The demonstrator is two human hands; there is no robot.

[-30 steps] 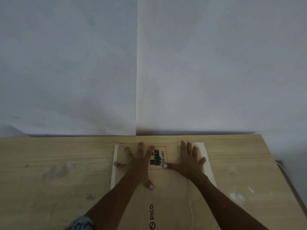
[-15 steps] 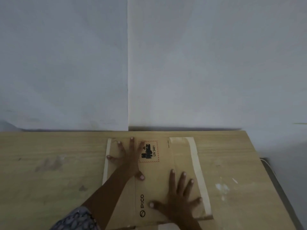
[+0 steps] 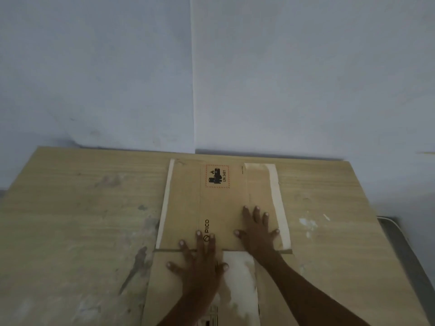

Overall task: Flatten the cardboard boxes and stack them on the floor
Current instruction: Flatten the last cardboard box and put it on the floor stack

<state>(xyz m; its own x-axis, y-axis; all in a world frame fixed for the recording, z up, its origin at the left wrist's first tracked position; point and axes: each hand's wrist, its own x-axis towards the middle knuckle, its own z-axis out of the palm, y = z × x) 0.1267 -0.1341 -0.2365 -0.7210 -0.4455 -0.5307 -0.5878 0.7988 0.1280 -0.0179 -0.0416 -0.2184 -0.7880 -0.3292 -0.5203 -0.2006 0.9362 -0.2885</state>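
Head view | cardboard box [image 3: 219, 208] flat on table [image 3: 82, 208] | left hand [image 3: 200, 262], right hand [image 3: 257, 231]: grip spread, palms pressing it

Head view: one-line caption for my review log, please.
Both hands, left hand and right hand, press a flattened cardboard box onto the wooden table.

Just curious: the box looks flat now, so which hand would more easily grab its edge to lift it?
Probably the right hand: its little finger is near the box's right edge, while the left hand presses mid-panel.
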